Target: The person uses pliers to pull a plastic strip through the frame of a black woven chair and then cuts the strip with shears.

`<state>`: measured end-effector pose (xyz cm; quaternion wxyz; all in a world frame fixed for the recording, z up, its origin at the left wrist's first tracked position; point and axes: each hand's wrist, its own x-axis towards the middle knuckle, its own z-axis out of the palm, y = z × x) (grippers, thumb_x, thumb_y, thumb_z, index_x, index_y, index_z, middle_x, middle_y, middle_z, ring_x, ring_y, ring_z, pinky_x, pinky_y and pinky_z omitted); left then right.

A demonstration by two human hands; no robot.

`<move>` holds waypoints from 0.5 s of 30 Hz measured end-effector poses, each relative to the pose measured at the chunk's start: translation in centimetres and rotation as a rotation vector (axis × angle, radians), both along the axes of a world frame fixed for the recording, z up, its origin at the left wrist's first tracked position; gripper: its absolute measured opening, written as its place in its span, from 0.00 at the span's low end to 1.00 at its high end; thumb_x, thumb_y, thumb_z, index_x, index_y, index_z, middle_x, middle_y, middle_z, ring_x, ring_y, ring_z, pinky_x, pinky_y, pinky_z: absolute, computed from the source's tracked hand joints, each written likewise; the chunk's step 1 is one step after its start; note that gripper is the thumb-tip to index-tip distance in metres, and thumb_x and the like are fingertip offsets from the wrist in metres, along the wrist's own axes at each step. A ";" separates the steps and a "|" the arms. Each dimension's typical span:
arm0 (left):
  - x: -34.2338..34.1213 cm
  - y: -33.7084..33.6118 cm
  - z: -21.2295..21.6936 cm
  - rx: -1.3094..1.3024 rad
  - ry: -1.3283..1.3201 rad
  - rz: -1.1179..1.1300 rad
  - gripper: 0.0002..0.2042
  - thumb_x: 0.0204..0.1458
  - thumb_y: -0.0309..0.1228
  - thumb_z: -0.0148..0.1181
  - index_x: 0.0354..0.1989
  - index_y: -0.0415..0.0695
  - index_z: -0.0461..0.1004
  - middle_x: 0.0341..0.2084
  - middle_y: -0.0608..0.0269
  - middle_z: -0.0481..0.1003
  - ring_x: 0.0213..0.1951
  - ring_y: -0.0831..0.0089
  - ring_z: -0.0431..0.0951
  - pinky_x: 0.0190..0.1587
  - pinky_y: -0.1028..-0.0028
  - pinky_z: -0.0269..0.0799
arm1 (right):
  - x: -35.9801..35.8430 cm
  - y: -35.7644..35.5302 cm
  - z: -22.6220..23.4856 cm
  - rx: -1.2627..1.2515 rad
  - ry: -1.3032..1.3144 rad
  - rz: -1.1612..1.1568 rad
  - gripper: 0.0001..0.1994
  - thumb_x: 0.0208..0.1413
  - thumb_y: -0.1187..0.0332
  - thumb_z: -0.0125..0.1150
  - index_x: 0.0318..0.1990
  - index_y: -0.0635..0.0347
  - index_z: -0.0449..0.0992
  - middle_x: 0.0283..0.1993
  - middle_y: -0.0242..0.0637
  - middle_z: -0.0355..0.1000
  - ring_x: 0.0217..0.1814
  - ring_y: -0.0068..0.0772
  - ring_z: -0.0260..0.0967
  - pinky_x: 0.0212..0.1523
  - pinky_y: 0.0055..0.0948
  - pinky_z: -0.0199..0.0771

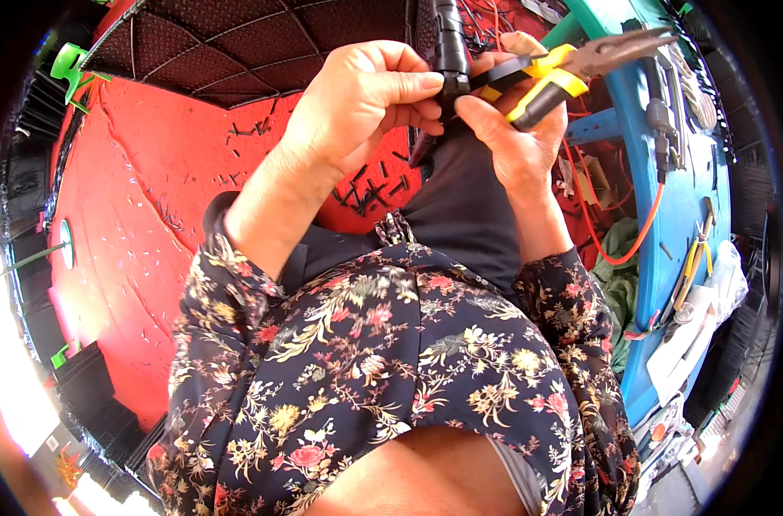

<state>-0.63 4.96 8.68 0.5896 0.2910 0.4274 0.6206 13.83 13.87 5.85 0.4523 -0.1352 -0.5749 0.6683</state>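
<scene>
A black tube [449, 39] wrapped in dark strip comes down from the upper edge, beside a dark woven panel [237, 43] crossed by black cords. My left hand [344, 107] is closed at the tube's lower end. Its thumb and index finger pinch a dark bit there, too small to name. My right hand [525, 142] grips pliers [555, 77] with yellow and black handles. Their metal jaws point right, away from the tube. The right thumb lies close to the tube's end; whether it touches is unclear.
Black offcuts [370, 193] litter the red floor [134, 258]. At the right stands a blue table [628, 95] holding a metal air tool [662, 120] with an orange hose [619, 258] hanging in a loop. A green cloth [617, 279] bunches below it. Green fittings [67, 69] sit far left.
</scene>
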 end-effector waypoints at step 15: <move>1.5 -1.1 -1.6 0.162 -0.179 0.180 0.05 0.52 0.25 0.50 0.28 0.38 0.67 0.22 0.60 0.70 0.29 0.68 0.74 0.41 0.57 0.74 | 20.8 2.8 -0.9 0.116 -0.667 -0.537 0.19 0.48 0.69 0.59 0.48 0.62 0.64 0.33 0.29 0.67 0.32 0.16 0.62 0.30 0.16 0.61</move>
